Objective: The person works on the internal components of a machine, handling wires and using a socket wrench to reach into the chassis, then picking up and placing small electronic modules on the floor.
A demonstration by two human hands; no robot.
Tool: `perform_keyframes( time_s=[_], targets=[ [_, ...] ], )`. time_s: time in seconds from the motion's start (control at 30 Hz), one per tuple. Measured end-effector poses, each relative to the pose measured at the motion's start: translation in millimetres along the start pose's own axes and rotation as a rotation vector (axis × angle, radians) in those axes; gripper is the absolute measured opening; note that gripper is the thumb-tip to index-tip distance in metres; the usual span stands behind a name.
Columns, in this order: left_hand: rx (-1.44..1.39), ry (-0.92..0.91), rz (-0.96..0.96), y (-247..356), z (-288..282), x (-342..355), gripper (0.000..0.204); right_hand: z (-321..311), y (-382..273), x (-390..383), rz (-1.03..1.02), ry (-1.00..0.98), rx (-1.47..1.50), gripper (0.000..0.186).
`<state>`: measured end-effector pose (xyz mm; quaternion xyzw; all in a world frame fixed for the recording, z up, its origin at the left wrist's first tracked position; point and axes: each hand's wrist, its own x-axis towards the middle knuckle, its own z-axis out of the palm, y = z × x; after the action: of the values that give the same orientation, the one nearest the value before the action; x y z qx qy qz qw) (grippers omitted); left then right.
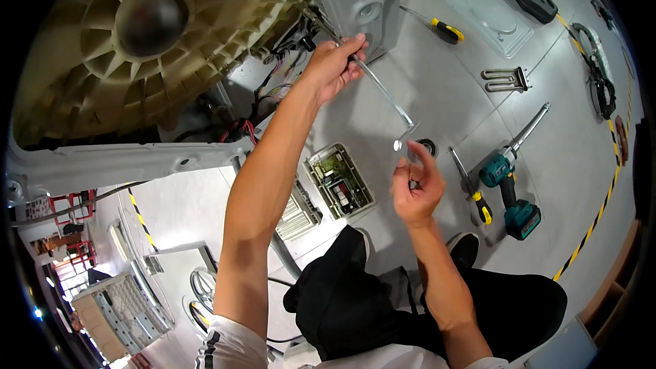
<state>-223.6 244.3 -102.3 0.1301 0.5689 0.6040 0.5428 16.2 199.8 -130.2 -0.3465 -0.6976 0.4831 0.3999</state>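
My left hand [336, 68] is closed round a long, thin metal rod [383, 89]. The rod slants from the machine's open back down to the right, where its lower end looks bent. My right hand [418, 195] is just below that end, thumb and index finger apart, the other fingers curled. No held thing shows in it, though its palm is partly hidden. At upper left is the washing machine's ribbed, yellowish tub [96, 34], with loose wires [273, 82] beside it. Behind my right fingertips lies a dark round part [425, 148] on the floor.
A green circuit board in a casing [339, 181] lies before my knees. To the right are a cordless power tool [509, 188], two yellow-black screwdrivers [447, 29] [482, 206], a heating element [506, 80] and a clear plastic panel [478, 7]. Striped tape [593, 208] marks the floor.
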Motion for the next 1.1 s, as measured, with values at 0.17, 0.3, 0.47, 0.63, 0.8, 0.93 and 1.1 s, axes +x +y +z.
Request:
perform_keyframes(
  time_s=[0.17, 0.3, 0.47, 0.63, 0.8, 0.93, 1.1],
  targets=[
    [0.100, 0.021, 0.014, -7, -4, -5, 0.023, 4, 0, -4, 0.467, 0.033, 0.677, 0.017],
    [-0.016, -0.020, -0.033, -20, -10, -12, 0.027, 0, 10, 7, 0.925, -0.013, 0.746, 0.028],
    [-0.021, -0.032, -0.031, -28, -9, -18, 0.029, 7, -2, 7, 1.175, -0.117, 0.979, 0.033],
    [-0.067, -0.064, -0.078, -34, -9, -21, 0.032, 15, 17, -8, 1.436, -0.075, 1.295, 0.034],
    [-0.041, -0.107, -0.088, -36, -19, -18, 0.033, 18, 10, -5, 1.385, -0.147, 1.503, 0.024],
    [0.108, 0.069, -0.095, -41, -16, -20, 0.038, 17, 8, 2, 1.206, -0.130, 1.200, 0.019],
    [0.270, 0.153, -0.075, -46, -28, -32, 0.045, 18, 19, 3, 1.033, -0.348, 0.821, 0.027]
  ],
)
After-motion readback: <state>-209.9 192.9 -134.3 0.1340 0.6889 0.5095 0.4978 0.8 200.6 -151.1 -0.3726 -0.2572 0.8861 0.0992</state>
